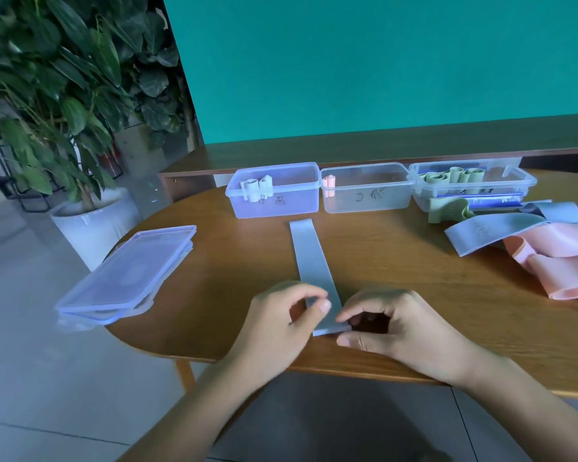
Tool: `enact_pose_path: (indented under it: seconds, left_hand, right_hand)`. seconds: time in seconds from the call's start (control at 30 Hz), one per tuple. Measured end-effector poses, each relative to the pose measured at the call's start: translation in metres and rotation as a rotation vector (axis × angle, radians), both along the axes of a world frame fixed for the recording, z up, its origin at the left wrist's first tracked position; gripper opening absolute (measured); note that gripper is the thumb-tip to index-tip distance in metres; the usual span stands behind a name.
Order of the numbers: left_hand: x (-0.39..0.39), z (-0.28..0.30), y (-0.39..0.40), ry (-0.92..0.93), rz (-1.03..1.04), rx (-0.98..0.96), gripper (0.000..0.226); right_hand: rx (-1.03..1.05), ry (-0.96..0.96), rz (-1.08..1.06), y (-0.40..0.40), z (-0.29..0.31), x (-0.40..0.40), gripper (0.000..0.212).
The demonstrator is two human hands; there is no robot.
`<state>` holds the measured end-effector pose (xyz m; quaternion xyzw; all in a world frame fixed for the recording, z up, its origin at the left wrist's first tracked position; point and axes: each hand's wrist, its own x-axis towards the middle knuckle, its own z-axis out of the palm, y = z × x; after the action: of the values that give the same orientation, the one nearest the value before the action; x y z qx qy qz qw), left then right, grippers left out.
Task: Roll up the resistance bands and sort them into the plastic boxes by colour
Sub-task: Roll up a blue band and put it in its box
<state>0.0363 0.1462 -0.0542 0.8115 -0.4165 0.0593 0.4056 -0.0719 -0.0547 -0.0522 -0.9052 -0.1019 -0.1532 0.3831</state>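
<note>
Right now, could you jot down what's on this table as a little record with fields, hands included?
left hand: pinches the near end of the blue band
right hand: pinches the same end
blue band: flat on the table, lying towards the boxes
left box: pale rolled bands
middle box: one pink roll
right box: green rolls
loose bands: blue, pink, green, at the right
lids: stacked at the left

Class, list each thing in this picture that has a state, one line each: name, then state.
Flat blue resistance band: unrolled, near end pinched.
Left hand: pinching band.
Right hand: pinching band.
Left clear plastic box: open, pale rolls inside.
Middle clear box: open, one pink roll.
Right clear box: open, green rolls.
Stacked clear lids: off.
</note>
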Motion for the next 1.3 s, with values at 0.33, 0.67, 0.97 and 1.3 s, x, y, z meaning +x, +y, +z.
enact_pose_path:
  seconds: [0.33,0.67,0.97,1.3]
  left_hand:
    - [-0.006,-0.003,0.028,-0.047,-0.046,0.062,0.016]
    - [-0.004,-0.005,0.037,-0.054,-0.102,0.075,0.017]
    - [-0.007,-0.003,0.04,-0.034,-0.098,0.078,0.014]
    - [-0.007,-0.001,0.039,0.008,-0.017,0.165,0.012]
  right_hand:
    - [0.0,0.038,-0.013,0.002,0.0,0.0,0.013]
    - [-0.044,-0.007,0.039,0.007,0.001,-0.003,0.016]
    - [-0.074,0.007,0.033,0.008,0.001,-0.002,0.008]
    - [0.028,0.192,-0.057,0.009,0.005,0.001,0.01]
